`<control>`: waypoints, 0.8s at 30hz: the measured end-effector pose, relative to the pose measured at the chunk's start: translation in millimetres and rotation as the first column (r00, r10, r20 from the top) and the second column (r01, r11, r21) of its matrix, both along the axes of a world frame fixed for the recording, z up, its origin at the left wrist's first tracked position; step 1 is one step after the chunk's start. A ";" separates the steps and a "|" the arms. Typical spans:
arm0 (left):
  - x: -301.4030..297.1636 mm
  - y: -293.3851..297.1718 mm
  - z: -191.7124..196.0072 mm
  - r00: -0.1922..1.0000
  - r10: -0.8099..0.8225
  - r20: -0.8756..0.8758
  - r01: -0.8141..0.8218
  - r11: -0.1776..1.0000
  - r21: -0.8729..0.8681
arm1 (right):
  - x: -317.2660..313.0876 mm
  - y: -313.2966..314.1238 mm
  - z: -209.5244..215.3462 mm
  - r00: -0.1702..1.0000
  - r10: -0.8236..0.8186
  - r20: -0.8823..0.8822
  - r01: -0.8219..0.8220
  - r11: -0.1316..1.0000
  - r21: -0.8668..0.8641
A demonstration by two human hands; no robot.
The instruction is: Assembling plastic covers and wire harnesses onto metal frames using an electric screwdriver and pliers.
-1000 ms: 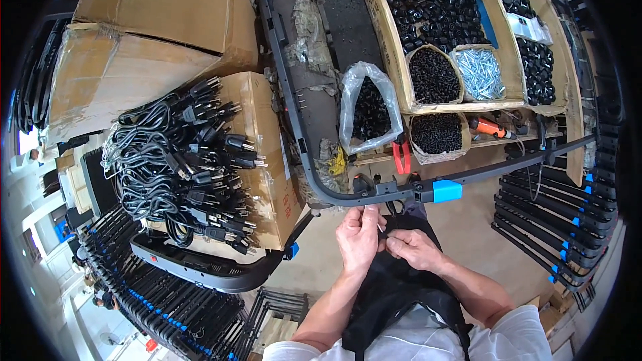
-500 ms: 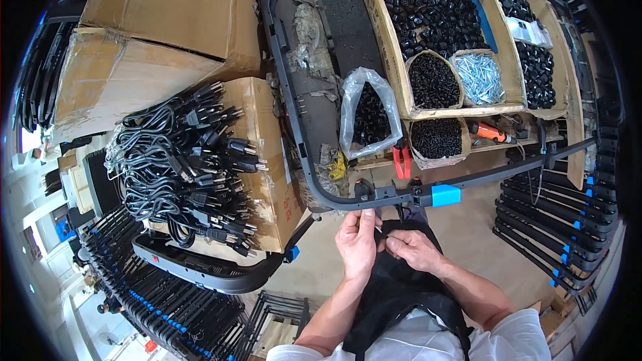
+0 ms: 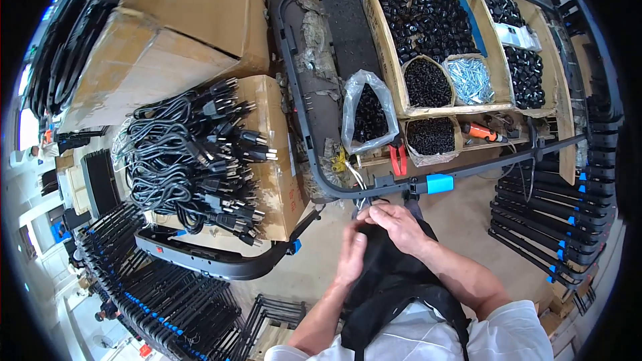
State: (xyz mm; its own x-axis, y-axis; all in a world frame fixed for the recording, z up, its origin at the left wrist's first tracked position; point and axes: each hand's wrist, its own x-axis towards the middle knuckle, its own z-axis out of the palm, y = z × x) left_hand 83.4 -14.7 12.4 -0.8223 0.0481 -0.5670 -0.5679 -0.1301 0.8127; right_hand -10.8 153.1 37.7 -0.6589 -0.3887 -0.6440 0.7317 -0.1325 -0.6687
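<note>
My right hand [image 3: 394,222] seems pinched on wires [image 3: 356,175] at twelve; left hand [image 3: 350,254] half-open, contents unclear. Tugging against frame [image 3: 342,192] may chafe.

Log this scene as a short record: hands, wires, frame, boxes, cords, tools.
Left hand: blurred, beside the right hand; grip unclear
Right hand: fingers bent, at the white wires by the frame's near bar
Frame: black frame, rounded corners, blue piece on near bar
Parts box: cardboard tray holding black parts and silver fasteners
Cords: black power cords piled on a carton
Tools: orange tool, red-handled tool
</note>
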 end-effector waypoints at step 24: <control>-3.7 -22.7 0.1 0.972 -0.208 -0.108 0.225 0.957 0.181 | -158.0 7.4 -11.6 0.958 -0.052 -0.281 0.160 0.912 0.376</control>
State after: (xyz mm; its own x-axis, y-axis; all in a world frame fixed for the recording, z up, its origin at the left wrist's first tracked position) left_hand 79.7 -37.4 12.5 -0.8260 0.3305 -0.4567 -0.5280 -0.1697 0.8321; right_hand -168.7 160.5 26.1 -0.8464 -0.0589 -0.5293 0.5213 0.1120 -0.8460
